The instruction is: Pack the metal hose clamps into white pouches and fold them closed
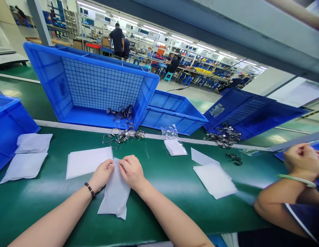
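Note:
A white translucent pouch (pixel 115 195) lies on the green bench top, its upper end pinched between my two hands. My left hand (pixel 103 174), with a dark beaded bracelet at the wrist, closes on the upper left corner. Opposite it, my right hand (pixel 131 172) closes on the upper right corner. What the pouch contains cannot be made out. Just left of it sits a stack of flat white pouches (pixel 84 161), partly under my left hand. Beyond my hands, shiny metal hose clamps (pixel 123 136) spill out of a tipped blue crate (pixel 102 85).
Two filled white pouches (pixel 26 166) lie at left beside a blue bin (pixel 10 133). Rightward are a small bag bundle (pixel 174 146), more flat pouches (pixel 216 181) and another clamp pile (pixel 225 135). A co-worker's arms (pixel 290 185) rest at the right edge. A grey beam (pixel 200 27) crosses overhead.

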Tool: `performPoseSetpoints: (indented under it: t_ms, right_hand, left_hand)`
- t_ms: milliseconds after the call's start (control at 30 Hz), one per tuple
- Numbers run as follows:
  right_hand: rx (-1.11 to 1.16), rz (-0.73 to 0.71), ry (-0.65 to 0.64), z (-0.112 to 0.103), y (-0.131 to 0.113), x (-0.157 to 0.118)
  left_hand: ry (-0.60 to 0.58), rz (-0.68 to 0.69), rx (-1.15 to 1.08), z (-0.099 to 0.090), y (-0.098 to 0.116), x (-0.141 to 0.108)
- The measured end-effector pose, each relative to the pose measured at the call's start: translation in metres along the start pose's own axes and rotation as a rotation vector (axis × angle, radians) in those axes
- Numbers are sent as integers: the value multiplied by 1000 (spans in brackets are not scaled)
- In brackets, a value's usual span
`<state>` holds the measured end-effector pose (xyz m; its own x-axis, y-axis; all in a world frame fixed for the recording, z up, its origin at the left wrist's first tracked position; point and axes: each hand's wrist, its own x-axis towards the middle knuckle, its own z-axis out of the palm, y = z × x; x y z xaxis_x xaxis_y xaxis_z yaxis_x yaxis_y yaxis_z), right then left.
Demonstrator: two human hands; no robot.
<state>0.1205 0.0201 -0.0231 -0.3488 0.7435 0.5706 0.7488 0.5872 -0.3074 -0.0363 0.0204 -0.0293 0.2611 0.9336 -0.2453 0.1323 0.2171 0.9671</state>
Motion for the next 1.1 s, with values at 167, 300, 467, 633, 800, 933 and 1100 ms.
performPoseSetpoints:
  t_ms: [167,300,467,633,800,933,1100]
  right_hand:
    - [-106,-65,-53,21,-5,13]
    - [-77,-38,-61,28,-5,11]
    - [216,181,-12,32,-4,12]
    - [828,740,35,34,1,19]
    - [1025,939,73,20,33,21]
    - [1095,991,69,-10,69,11]
    - [974,1026,40,-30,104,-3]
  left_hand:
    - [69,116,119,-3,-3,2]
    - [71,143,165,-3,-4,4]
    - [31,132,210,-4,-5,6]
    - [-16,-11,169,-4,-3,6]
    - [35,-68,64,-3,4,4]
    - [70,-72,60,-3,6,3]
    - [55,-89,41,-3,8,4]
